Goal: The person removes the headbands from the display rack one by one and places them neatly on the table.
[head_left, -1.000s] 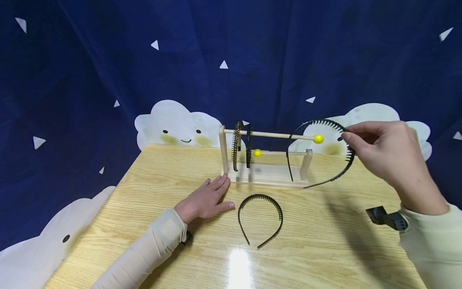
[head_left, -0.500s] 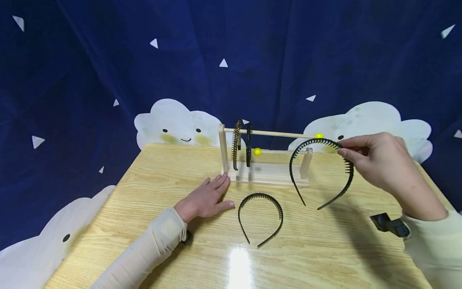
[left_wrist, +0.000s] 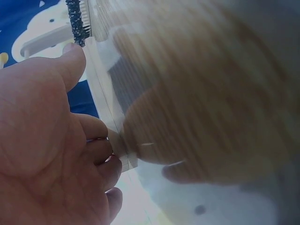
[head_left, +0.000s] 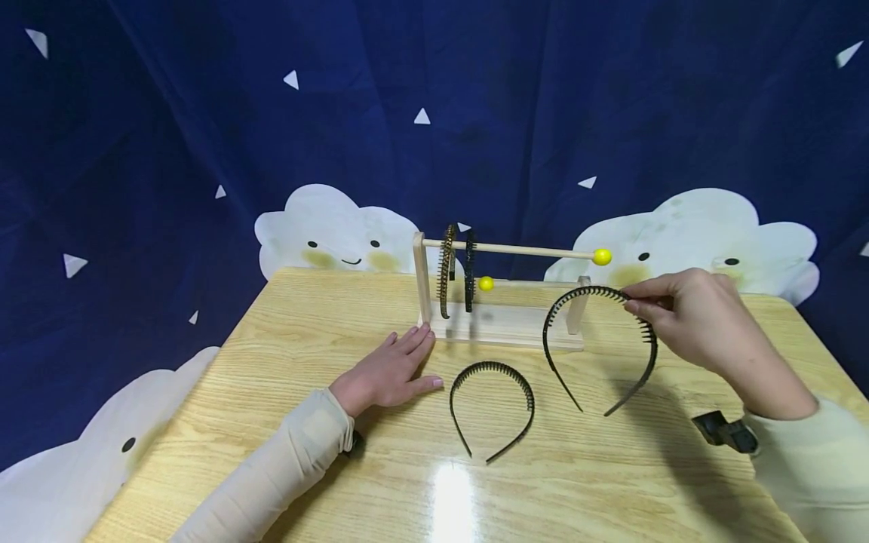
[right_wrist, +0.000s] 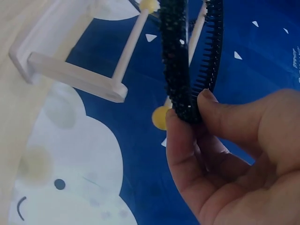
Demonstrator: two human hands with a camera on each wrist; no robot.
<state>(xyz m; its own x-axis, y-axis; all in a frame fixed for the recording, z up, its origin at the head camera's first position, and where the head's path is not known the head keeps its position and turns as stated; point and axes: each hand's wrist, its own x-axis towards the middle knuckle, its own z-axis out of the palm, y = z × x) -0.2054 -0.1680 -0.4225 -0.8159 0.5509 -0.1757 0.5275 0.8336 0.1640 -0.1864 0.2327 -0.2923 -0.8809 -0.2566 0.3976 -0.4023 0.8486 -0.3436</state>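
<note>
My right hand (head_left: 699,324) pinches a black toothed headband (head_left: 547,339) by its upper right side, with the ends pointing down in front of the rack's right end. Close up in the right wrist view, the headband (right_wrist: 174,56) has a glittery outer face and sits between thumb and fingertips. My left hand (head_left: 390,373) lies flat on the table, fingertips at the left front corner of the wooden rack (head_left: 502,324). On the rack's upper rod hang a brown headband (head_left: 444,275) and a black glittery headband (head_left: 470,275). Another black headband (head_left: 492,367) lies on the table between the hands.
The upper rod ends at the right in a yellow ball (head_left: 602,257). A lower rod from the right post carries another yellow ball (head_left: 486,283) at its left end. Behind the wooden table (head_left: 326,302) hangs a dark blue curtain (head_left: 339,136) with clouds and triangles.
My right hand has lowered the pinched headband and drawn it back from around the upper rod's yellow ball to in front of the rack. The left hand has stayed in place.
</note>
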